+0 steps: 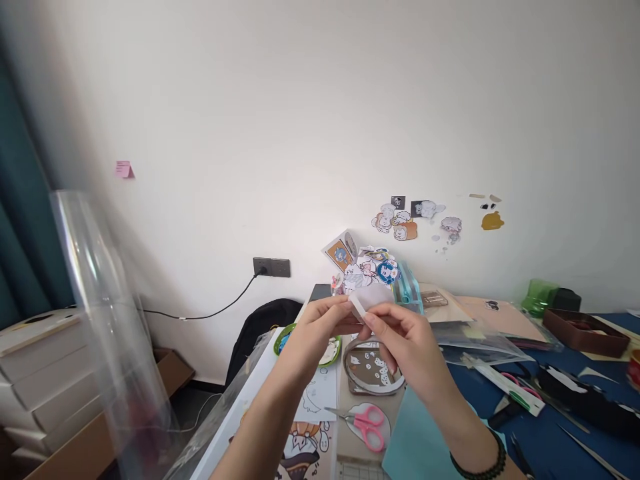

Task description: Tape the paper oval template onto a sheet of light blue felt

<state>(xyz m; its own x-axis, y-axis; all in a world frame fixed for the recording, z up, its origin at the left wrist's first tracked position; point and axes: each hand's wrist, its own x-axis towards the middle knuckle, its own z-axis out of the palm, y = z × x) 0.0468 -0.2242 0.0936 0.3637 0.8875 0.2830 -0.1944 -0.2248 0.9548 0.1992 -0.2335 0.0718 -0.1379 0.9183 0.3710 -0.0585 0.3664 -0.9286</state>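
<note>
Both hands are raised over the desk, meeting at a pale white piece with a narrow white strip along its near edge. My left hand pinches the strip's upper end between thumb and fingers. With thumb and forefinger, my right hand pinches the lower end. A thin grey ring, like a nearly used-up tape roll, shows just below the right fingers; whether they hold it I cannot tell. Beneath lie a brown patterned card or case and pink-handled scissors.
A green-rimmed dish is left of the hands, with paper cutouts behind. A teal sheet lies under the right forearm. Tools, a white-and-green cutter and a brown tray crowd the right. A clear plastic roll stands left.
</note>
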